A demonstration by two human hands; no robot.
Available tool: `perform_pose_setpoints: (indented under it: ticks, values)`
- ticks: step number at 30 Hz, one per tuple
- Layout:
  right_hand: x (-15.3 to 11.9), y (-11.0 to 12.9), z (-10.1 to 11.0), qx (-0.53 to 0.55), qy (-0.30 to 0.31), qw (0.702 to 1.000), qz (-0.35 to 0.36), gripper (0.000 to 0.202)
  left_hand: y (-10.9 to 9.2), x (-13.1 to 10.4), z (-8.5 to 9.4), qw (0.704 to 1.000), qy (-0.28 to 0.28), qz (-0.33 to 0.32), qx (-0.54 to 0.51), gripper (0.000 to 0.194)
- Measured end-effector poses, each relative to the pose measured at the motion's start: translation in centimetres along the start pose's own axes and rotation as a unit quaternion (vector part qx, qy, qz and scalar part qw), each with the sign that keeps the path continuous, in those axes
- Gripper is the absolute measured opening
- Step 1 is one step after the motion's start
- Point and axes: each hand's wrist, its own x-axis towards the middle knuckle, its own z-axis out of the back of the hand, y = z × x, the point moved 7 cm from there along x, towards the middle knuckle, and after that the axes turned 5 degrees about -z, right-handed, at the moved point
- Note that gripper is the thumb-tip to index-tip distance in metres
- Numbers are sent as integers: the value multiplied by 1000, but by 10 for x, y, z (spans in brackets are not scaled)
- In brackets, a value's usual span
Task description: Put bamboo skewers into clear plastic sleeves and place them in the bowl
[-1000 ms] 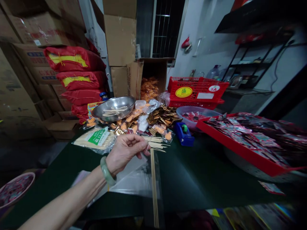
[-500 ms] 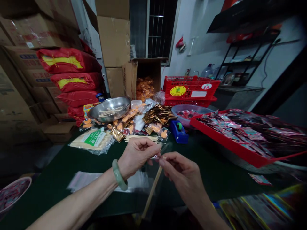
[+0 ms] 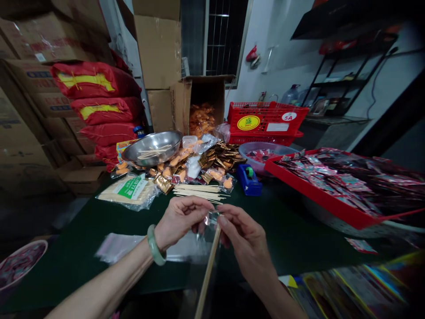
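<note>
My left hand (image 3: pixel 182 221), with a green bangle (image 3: pixel 156 245) on its wrist, pinches the top of a clear plastic bag (image 3: pixel 211 219). My right hand (image 3: pixel 244 232) closes its thumb and fingers on the bag's other side, at the upper end of the wooden sticks (image 3: pixel 209 274). The sticks slant down toward me inside the clear plastic. Flat clear bags (image 3: pixel 186 248) lie on the green table beneath my left hand. Beyond my hands is a row of loose wooden sticks (image 3: pixel 199 191).
A steel bowl (image 3: pixel 154 153), a packet of sticks (image 3: pixel 129 191), gold sachets (image 3: pixel 222 156) and a blue tape dispenser (image 3: pixel 249 180) stand further back. To the right is a red tray (image 3: pixel 318 201) of sachets. A red basket (image 3: pixel 265 119) stands behind.
My left hand has shifted slightly left and my right hand slightly left too, with the bag's top spread between them. The view has moved a little.
</note>
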Motion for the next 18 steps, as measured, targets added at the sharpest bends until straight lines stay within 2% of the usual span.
perform_pose_setpoints:
  ticks: [6, 12, 15, 18]
  values:
    - [-1, -6, 1, 43, 0, 999, 24, 9, -1, -1, 0, 999, 20, -22, -36, 25]
    - [1, -11, -2, 109, 54, 992, 26, 8, -4, -3, -1, 998, 56, -21, -26, 21]
    - [2, -6, 0, 79, 55, 994, 57, 9, -4, -3, 1, 998, 63, -14, -17, 17]
    - [0, 8, 0, 16, 70, 990, 119, 16, -4, -2, 3, 997, 68, -3, -28, 21]
